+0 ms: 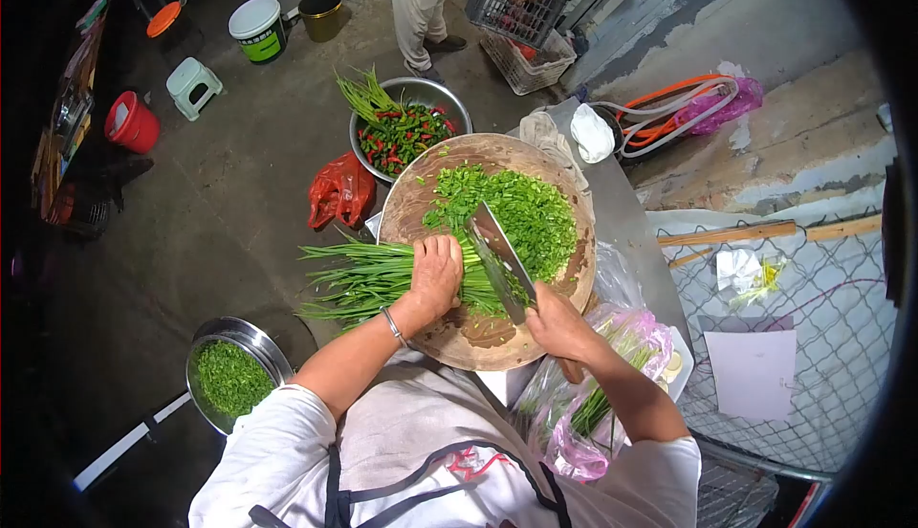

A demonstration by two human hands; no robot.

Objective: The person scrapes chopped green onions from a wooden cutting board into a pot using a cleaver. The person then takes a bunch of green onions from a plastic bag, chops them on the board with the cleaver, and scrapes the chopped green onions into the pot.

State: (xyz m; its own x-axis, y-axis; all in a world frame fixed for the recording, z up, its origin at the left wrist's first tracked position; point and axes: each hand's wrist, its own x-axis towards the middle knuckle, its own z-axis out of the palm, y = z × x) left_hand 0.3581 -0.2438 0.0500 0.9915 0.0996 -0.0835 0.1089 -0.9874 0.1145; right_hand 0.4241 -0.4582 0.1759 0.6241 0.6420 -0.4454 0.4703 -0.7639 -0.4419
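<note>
L hand [439, 270] on green stalks [356, 279], R hand [557, 325] on cleaver [501, 265].
L palm-down, fingers curled, pressing stalks that overhang chopping block [466, 339] at L; R closed round handle, forearm angled in from lower R, blade btwn L hand & chopped greens [524, 210].

A round wooden board [411, 188] carries chopped greens [531, 217], spread over its upper right part, and a bundle of long green stalks [354, 284], whose thin ends reach past the board's left edge. Small green bits dot the bare wood. The metal table [639, 241] bears a white bag [593, 134] and a pale cloth [547, 134] near the board's rim. On the dark floor [225, 212] stand a red bucket [139, 128], a pale stool [194, 84], a white bucket [256, 19], a yellowish bucket [320, 23] and a light crate [526, 71]
</note>
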